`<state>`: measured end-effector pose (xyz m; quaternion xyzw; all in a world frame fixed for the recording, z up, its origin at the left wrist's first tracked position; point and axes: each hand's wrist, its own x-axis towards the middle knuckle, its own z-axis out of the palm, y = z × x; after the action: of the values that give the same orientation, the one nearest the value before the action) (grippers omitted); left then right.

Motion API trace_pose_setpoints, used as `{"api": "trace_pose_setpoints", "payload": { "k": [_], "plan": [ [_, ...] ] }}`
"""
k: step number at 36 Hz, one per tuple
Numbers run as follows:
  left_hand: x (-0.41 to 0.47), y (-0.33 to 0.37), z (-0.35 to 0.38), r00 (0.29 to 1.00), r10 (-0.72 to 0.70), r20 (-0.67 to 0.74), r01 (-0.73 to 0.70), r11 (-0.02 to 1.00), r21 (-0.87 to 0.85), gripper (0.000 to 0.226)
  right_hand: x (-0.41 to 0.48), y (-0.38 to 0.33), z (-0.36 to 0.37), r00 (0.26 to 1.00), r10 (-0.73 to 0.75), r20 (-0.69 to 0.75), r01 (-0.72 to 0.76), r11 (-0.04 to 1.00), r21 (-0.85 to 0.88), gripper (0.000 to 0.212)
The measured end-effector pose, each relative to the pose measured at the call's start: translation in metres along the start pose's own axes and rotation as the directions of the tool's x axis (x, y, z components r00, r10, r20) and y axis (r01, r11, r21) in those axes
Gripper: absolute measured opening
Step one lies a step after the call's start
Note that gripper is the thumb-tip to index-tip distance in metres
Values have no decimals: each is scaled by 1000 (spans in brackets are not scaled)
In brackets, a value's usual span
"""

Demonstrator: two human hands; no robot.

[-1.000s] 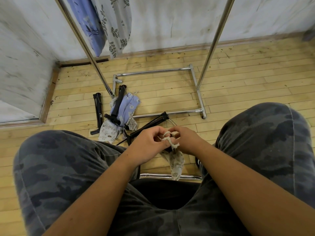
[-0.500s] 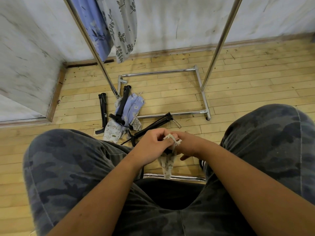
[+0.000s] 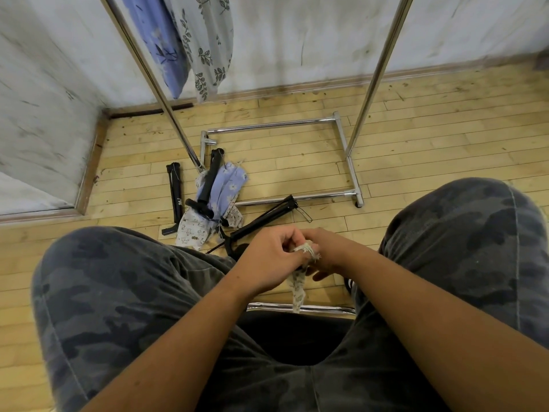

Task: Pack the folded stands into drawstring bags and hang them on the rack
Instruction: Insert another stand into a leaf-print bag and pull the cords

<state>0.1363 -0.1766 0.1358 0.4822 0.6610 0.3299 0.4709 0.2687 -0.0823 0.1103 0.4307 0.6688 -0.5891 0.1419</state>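
Drawstring bag [image 3: 298, 289] still pinched between left hand [image 3: 266, 258] and right hand [image 3: 331, 252], fingers [image 3: 285, 237] curled, hanging narrower

Camouflage-grey trousers [image 3: 118, 292]; black stands [image 3: 175, 191]; yellow floor [image 3: 416, 138]

Stand [image 3: 265, 216] lies before rack base [image 3: 267, 125] (on floor [image 3: 430, 150]).
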Motion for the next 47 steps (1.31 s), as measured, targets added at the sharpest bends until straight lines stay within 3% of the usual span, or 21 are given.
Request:
{"api": "trace_pose_setpoints", "payload": {
  "k": [4,7,11,16,21,25,31,41,47],
  "plan": [
    [1,-3,1,1000,6,-4,-6,1000,22,24,7,4,2,999,-17,-49,13,998,-69,45],
    [2,0,-3,999,16,-32,-17,1000,-9,23,8,4,5,987,-123,-101,112,988,-105,41],
    [6,0,-11,992,48,-118,-60,993,-101,22,8,4,7,959,-193,-205,202,979,20,32],
    [7,-8,-19,978,31,-204,-61,987,-146,23,6,4,7,924,-242,-297,267,963,46,46],
    [9,-14,-22,979,11,-203,-37,992,-122,8,-4,-8,7,874,-379,-305,417,906,69,57],
    [9,-15,-21,984,17,-175,-35,994,-102,9,-11,-13,6,839,-466,-280,486,874,2,45],
    [11,-18,-24,979,-3,-204,-22,993,-118,7,-9,-10,6,870,-416,-263,437,899,21,30],
    [8,-12,-26,973,32,-227,-65,988,-137,9,-2,-6,3,815,-411,-409,426,903,-59,20],
    [11,-14,-28,970,-16,-243,-14,992,-124,6,-8,-9,0,807,-366,-463,446,892,73,17]
  ]
}}
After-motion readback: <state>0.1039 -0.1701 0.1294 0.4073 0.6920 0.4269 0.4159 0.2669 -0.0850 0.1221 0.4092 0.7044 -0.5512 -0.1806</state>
